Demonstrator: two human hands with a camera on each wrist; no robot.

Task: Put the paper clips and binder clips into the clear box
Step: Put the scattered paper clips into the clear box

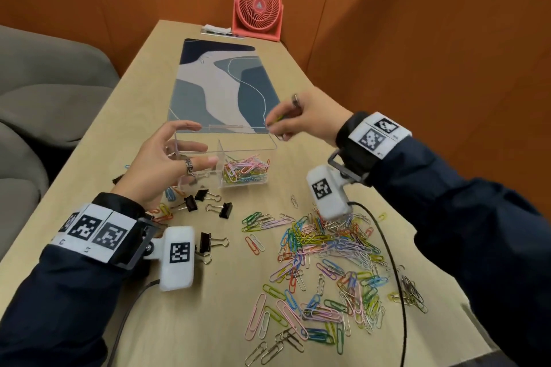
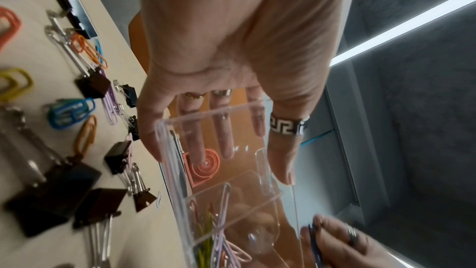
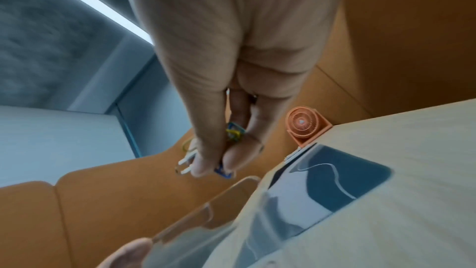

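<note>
The clear box [image 1: 268,176] stands mid-table, and its right compartment holds coloured paper clips [image 1: 244,171] [image 2: 213,237]. Its lid [image 1: 226,138] [image 2: 213,122] is raised. My left hand [image 1: 202,143] [image 2: 221,146] brackets the box's left end and the lid with straight, spread fingers. My right hand [image 1: 272,128] [image 3: 213,168] pinches a small bunch of paper clips [image 1: 278,120] [image 3: 233,132] above the box's far right corner. A big pile of loose paper clips [image 1: 334,247] lies at the near right. Black binder clips [image 1: 220,208] [image 2: 92,87] lie in front of the box.
A blue-grey desk mat [image 1: 220,83] lies behind the box, and a coral fan [image 1: 258,9] stands at the table's far end. A grey sofa [image 1: 44,83] sits left of the table. A black cable [image 1: 393,262] crosses the clip pile. Orange walls close in the right side.
</note>
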